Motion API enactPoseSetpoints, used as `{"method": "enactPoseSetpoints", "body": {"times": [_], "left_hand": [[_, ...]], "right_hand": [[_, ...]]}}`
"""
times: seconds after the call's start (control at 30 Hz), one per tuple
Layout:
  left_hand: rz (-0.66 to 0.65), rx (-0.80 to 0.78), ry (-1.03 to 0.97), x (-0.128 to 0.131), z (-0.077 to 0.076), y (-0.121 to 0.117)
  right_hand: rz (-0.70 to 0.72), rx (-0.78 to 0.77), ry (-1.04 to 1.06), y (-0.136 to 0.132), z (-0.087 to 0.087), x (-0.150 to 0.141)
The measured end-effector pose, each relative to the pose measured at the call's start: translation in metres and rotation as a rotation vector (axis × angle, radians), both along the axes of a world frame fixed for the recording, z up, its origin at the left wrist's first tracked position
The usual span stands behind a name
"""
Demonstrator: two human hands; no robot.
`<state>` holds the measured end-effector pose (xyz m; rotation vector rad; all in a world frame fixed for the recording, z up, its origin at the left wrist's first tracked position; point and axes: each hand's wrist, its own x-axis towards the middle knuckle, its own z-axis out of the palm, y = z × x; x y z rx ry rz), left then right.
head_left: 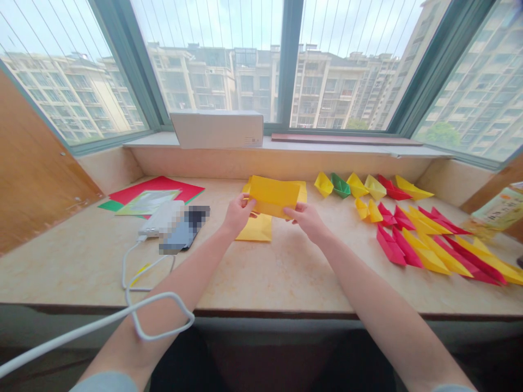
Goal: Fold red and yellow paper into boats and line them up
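A folded yellow sheet of paper (274, 195) is raised a little above the counter between my two hands. My left hand (240, 211) pinches its lower left corner, thumb on the near face. At the lower right corner, my right hand (304, 219) grips it the same way. Beneath and behind it lie more yellow papers (257, 231), partly covered by the held sheet. To the right stand several folded paper boats, among them a green boat (340, 186), a yellow boat (323, 185) and a red boat (390, 247).
On the left are red paper sheets (171, 188), a white power bank (162, 218) and a phone (186, 228). A white cable (81, 333) loops across my left forearm. A white box (218, 129) stands on the sill, and a plastic bottle (496, 211) is at far right.
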<state>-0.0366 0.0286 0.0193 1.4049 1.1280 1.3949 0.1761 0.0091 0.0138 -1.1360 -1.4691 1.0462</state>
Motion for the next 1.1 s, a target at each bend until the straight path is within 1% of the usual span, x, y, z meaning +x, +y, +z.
{"method": "enactPoseSetpoints", "body": {"times": [0.1,0.27,0.33,0.4,0.43,0.53,0.57,0.6,0.67,0.77,0.83,0.9,0.93,1.0,1.1], "left_hand": [[0.080,-0.002,-0.012,-0.004,0.001,0.003],[0.070,-0.013,0.044,-0.005,0.001,0.003],[0.093,-0.016,0.101,-0.007,0.000,0.004],[0.176,0.013,0.212,-0.013,-0.002,0.007],[0.240,0.048,0.293,-0.016,-0.003,0.009],[0.466,0.236,0.609,-0.028,-0.007,0.016],[0.489,0.311,0.697,-0.030,-0.008,0.017],[0.485,0.372,0.765,-0.031,-0.009,0.017],[0.398,0.430,0.855,-0.030,-0.009,0.015],[0.119,0.439,0.980,-0.019,-0.006,0.004],[0.015,0.451,1.035,-0.011,-0.001,-0.006],[-0.068,0.449,1.070,-0.005,0.004,-0.013],[-0.086,0.446,1.091,-0.003,0.005,-0.015],[-0.077,0.422,1.140,-0.004,0.007,-0.017],[0.002,0.362,1.178,-0.015,0.006,-0.012]], "right_hand": [[0.061,-0.008,-0.046,-0.002,-0.002,-0.003],[0.049,-0.017,-0.036,-0.002,-0.002,-0.004],[0.044,-0.016,-0.045,-0.002,-0.001,-0.004],[0.037,-0.023,-0.064,-0.002,-0.001,-0.003],[0.039,-0.028,-0.080,-0.002,-0.002,-0.003],[0.067,-0.003,-0.207,-0.001,-0.006,-0.004],[0.063,0.031,-0.286,0.000,-0.008,-0.003],[0.043,0.077,-0.381,0.001,-0.011,-0.002],[-0.036,0.190,-0.580,0.005,-0.015,0.002],[-0.149,0.331,-0.826,0.013,-0.020,0.013],[-0.198,0.329,-0.958,0.018,-0.023,0.021],[-0.208,0.289,-1.054,0.024,-0.025,0.026],[-0.203,0.278,-1.085,0.026,-0.026,0.027],[-0.190,0.283,-1.115,0.030,-0.028,0.026],[-0.191,0.316,-1.129,0.033,-0.029,0.022]]}}
